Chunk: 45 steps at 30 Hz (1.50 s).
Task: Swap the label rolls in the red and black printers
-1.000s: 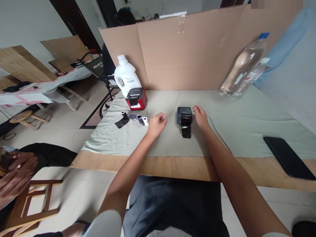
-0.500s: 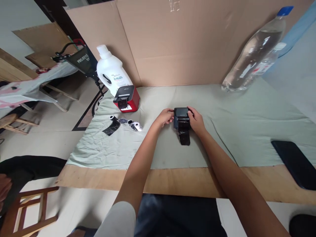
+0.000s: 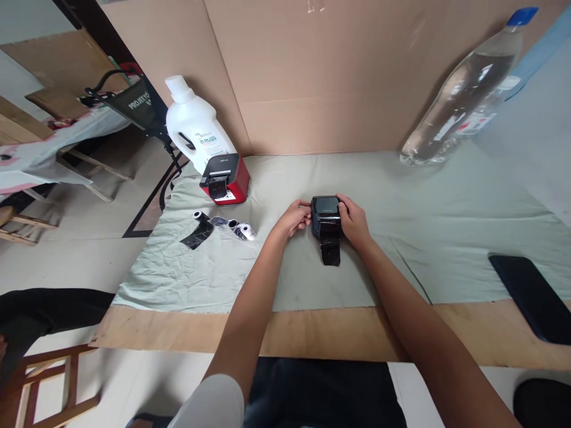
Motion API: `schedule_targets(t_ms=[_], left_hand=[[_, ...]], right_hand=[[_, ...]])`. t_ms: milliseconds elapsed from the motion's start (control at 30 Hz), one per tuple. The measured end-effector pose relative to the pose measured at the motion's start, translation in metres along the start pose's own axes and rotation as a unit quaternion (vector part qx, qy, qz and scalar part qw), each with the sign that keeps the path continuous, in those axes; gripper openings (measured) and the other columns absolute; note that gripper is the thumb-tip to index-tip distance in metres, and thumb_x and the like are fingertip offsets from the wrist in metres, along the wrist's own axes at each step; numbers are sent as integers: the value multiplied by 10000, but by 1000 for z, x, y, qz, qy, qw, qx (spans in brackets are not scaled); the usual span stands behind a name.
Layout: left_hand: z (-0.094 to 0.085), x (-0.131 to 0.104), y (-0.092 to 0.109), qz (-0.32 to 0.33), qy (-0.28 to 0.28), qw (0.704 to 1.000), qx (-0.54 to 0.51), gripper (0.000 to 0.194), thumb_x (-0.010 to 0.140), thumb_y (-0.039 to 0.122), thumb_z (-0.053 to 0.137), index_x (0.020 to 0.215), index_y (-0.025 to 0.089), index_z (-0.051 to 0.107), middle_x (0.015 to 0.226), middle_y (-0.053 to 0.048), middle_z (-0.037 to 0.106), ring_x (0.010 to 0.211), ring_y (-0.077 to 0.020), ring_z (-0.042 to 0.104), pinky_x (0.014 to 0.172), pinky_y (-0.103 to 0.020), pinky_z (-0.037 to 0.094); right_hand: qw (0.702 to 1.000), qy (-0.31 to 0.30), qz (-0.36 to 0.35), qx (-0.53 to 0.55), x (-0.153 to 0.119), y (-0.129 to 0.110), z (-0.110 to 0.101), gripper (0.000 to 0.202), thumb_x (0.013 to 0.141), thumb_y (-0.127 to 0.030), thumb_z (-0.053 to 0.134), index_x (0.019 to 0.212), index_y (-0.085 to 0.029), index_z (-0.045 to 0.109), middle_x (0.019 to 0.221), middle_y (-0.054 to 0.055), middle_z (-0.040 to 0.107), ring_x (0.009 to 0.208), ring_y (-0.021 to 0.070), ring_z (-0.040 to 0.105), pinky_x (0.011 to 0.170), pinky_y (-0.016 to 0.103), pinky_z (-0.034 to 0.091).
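Observation:
A small black label printer (image 3: 327,205) sits on the cloth in front of me, a glossy black strip (image 3: 331,252) hanging from its front onto the cloth. My right hand (image 3: 354,219) is closed around the printer's right side, thumb near the top edge. At its left side, my left hand (image 3: 296,217) has curled fingers, their tips against the casing. Left of my hands stands a red and black printer (image 3: 226,178) with a black strip at its slot. In front of that lie several small rolls, among them a black roll (image 3: 201,229) partly unwound and a white roll (image 3: 247,232).
Behind the red printer is a white detergent bottle (image 3: 196,128). A large clear bottle (image 3: 464,95) leans at the back right by the cardboard wall (image 3: 330,77). A dark phone-like slab (image 3: 530,294) lies near the right front edge. Another person's dark-clothed leg (image 3: 49,312) shows at left.
The view has shifted slightly, so items on the left sit a little farther left. Both hands stay at the black printer in nearly the same pose.

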<state>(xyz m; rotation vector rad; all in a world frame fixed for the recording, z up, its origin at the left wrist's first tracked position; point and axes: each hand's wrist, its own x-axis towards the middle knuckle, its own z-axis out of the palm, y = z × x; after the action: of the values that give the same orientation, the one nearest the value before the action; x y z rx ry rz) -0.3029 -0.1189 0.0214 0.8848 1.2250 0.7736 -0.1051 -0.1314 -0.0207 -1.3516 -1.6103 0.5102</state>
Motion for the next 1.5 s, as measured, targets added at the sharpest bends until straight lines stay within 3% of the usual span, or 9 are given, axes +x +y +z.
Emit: schedule_targets(t_ms=[233,500,800,1300,1500], left_hand=[[-5,3,-3,-9,-11,1000,3,251,856,55,596,1065,174,523,655,66,522,441,-42,467,403,-191,163],[-10,7,-5,1,2,999,49,128,896,103,662,919,166,553,670,48,565,432,-32,484,373,-192,193],[-4,6,-1,-23,33,995,90,203,917,70,609,764,171,522,628,38,587,417,-31,485,383,-193,220],[-9,12,-8,-10,22,996,91,189,922,79,598,761,166,553,630,40,578,418,-30,487,375,-191,219],[-6,8,-3,-20,28,995,92,212,912,68,601,743,175,532,573,54,545,407,-36,475,381,-189,216]], right_hand=[[1000,-8,1,0,0,0,-1,568,1045,-576,380,1322,-200,704,1343,141,749,1237,314,694,1115,526,518],[999,-15,-34,-11,2,8,-1,606,1054,-641,365,1324,-215,700,1332,150,751,1233,319,697,1102,534,534],[1000,-15,-25,-1,1,7,-1,605,1053,-655,370,1327,-229,702,1335,137,754,1233,320,703,1098,536,543],[1000,-22,-13,9,-1,6,-2,654,1040,-693,383,1360,-208,684,1356,149,741,1255,317,697,1115,521,537],[1000,-23,-10,14,-1,8,-1,681,1028,-709,406,1419,-213,663,1415,150,714,1306,322,677,1149,531,520]])
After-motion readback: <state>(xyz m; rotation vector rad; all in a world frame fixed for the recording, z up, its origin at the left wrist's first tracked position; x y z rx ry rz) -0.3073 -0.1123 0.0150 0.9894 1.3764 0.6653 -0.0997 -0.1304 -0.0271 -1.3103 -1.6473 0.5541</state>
